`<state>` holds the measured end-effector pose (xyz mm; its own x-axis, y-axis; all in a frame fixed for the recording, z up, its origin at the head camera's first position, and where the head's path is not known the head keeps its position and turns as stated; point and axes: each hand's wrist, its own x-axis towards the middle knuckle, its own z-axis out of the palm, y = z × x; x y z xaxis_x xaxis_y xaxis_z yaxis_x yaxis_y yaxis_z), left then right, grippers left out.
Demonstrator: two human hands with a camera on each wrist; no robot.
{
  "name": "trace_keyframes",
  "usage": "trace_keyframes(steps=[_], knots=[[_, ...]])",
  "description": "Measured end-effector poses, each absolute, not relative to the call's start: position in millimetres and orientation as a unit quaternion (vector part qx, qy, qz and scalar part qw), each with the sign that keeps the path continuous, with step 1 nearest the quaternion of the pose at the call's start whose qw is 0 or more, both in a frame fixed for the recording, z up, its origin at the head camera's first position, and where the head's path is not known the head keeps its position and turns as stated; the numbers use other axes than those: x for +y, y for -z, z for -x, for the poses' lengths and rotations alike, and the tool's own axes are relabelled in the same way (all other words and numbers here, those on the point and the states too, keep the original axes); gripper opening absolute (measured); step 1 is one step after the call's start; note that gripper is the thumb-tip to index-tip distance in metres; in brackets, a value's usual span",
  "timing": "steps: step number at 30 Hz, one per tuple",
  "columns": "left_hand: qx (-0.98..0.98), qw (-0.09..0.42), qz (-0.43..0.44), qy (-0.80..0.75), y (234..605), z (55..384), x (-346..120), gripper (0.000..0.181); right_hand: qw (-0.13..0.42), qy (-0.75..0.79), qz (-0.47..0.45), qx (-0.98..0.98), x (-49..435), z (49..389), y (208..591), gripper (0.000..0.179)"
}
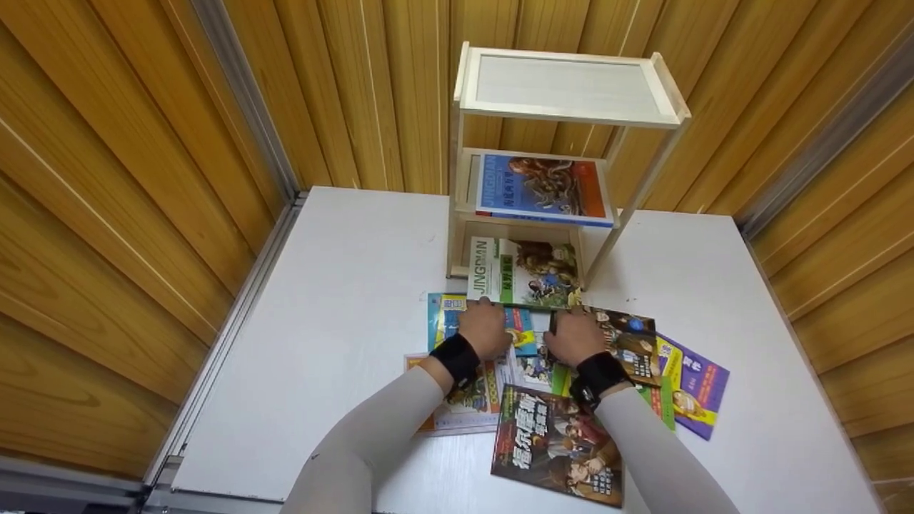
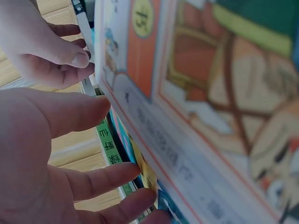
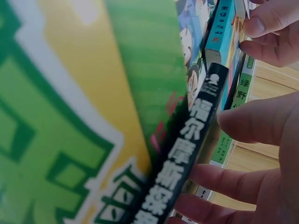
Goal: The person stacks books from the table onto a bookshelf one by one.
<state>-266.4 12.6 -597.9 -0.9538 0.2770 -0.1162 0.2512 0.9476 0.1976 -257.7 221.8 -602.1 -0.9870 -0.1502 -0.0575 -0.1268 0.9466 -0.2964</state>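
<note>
A white and green picture book (image 1: 525, 271) lies flat on the bottom shelf, its front part reaching out past the shelf. My left hand (image 1: 487, 330) is at this book's near left edge, over a blue book (image 1: 446, 318). Near its right front corner is my right hand (image 1: 577, 337), over a dark-covered book (image 1: 628, 343). In the left wrist view the fingers (image 2: 105, 179) of my left hand are spread and fairly straight near the green spine (image 2: 107, 142). The right wrist view has my right thumb (image 3: 252, 119) extended beside that spine, its fingers loosely straight.
A light wooden rack (image 1: 571, 86) stands at the back, with a blue and red book (image 1: 543, 187) on its middle shelf. Loose books overlap in front, among them a purple one (image 1: 703, 389), an orange-edged one (image 1: 464, 410) and a dark one (image 1: 557, 446). Wood-patterned walls surround the white table (image 1: 314, 300).
</note>
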Motion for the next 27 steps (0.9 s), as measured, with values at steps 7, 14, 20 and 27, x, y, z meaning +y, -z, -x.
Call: trace_keyframes(steps=[7,14,20,27], knots=[[0.989,0.045,-0.125,-0.069,606.0,275.2,10.9,0.048,0.012,0.139,0.087,0.986,216.8,267.3,604.5,0.037],[0.990,0.040,-0.104,-0.092,609.5,288.6,15.6,0.048,0.012,0.124,0.091,0.988,215.5,284.7,604.4,0.050],[0.990,0.046,-0.091,-0.099,604.6,307.2,18.0,0.049,0.037,0.142,0.075,0.986,216.2,297.6,600.9,0.064],[0.990,0.046,-0.091,-0.093,606.1,328.4,12.4,0.056,0.017,0.172,0.075,0.982,221.4,308.8,598.2,0.062]])
